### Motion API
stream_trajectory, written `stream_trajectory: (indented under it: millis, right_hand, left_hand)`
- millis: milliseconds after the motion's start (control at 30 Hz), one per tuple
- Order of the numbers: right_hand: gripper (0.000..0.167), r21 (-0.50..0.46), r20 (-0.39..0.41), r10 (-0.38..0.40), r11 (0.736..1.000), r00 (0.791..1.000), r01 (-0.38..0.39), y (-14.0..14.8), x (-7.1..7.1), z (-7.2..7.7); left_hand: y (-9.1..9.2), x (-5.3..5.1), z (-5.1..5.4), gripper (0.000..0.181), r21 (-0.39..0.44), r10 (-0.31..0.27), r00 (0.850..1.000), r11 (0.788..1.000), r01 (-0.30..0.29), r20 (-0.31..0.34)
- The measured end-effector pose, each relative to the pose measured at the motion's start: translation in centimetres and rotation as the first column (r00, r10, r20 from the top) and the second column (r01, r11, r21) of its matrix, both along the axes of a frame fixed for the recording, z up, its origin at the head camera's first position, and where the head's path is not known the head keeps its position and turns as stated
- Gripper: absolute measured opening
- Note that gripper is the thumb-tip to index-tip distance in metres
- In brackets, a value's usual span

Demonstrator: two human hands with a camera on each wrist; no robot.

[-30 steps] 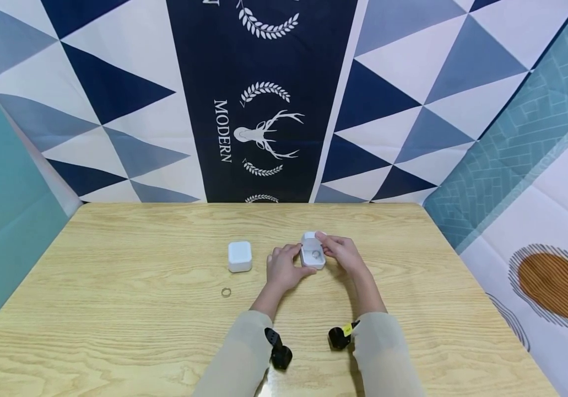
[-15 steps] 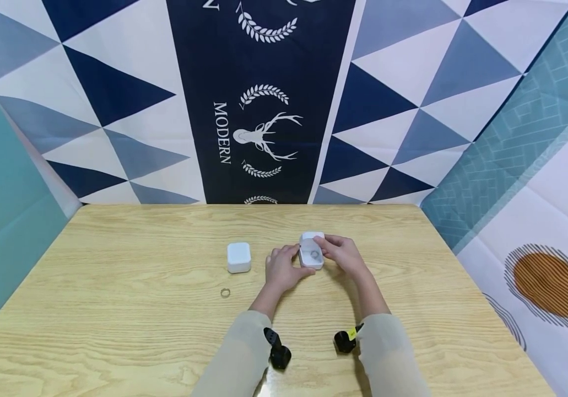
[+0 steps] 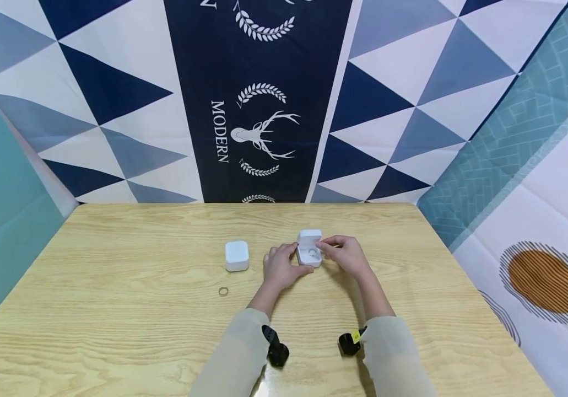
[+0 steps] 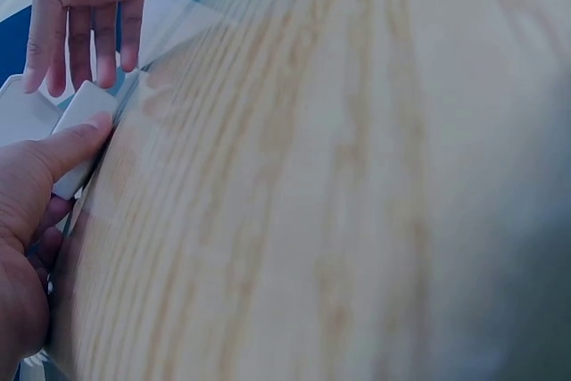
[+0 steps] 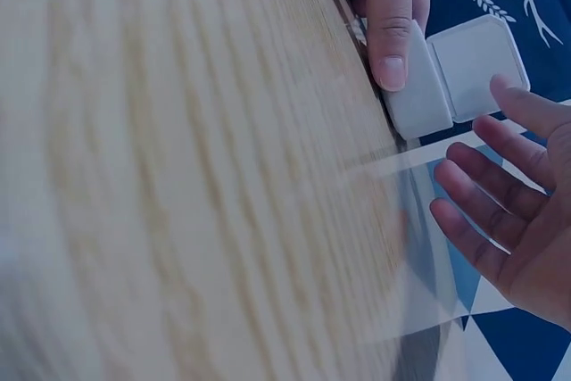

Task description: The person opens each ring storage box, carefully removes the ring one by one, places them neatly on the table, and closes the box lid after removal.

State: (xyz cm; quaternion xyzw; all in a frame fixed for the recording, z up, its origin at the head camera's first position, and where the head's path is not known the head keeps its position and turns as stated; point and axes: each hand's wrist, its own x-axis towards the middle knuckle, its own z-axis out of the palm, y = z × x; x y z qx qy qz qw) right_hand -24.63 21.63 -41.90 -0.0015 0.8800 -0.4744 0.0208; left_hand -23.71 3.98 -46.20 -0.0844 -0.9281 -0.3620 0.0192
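A small white box (image 3: 309,259) stands on the table with its lid (image 3: 309,236) raised and a silver ring (image 3: 312,252) inside. My left hand (image 3: 281,267) grips the box's base from the left, the thumb along its near side; the left wrist view shows that thumb on the white base (image 4: 82,113). At the box's right side is my right hand (image 3: 345,255), with its fingertips by the lid. In the right wrist view its fingers are spread and loosely bent beside the raised lid (image 5: 477,69), holding nothing; whether a fingertip touches the lid, I cannot tell.
A second white box (image 3: 236,256), closed, stands left of my left hand. Nearer to me, a loose ring (image 3: 223,291) lies on the wooden table (image 3: 130,286). A patterned cloth (image 3: 259,99) hangs behind the table's back edge.
The lid stands more upright than before, and my right hand's fingertips have come off its top edge to the right side. My left hand keeps its grip on the base.
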Motion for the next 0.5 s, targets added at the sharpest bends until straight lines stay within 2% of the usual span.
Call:
stream_trajectory:
  millis: [233,333,500]
  right_hand:
    - [0.026,0.088,-0.029,0.015,0.996,0.999,-0.012,-0.12,0.20,0.41]
    - [0.023,0.153,-0.039,0.039,0.988,0.999,-0.032,-0.35,0.35,0.66]
    - [0.020,0.211,-0.049,0.073,0.976,0.996,-0.061,-0.75,0.51,0.79]
  left_hand:
    - [-0.05,0.01,0.17,0.080,0.009,-0.001,1.000,1.000,0.001,0.006]
    - [-0.07,0.08,0.26,0.079,0.007,-0.001,1.000,1.000,0.000,0.004]
    - [-0.02,0.12,0.28,0.079,0.006,-0.003,1.000,1.000,0.003,-0.001]
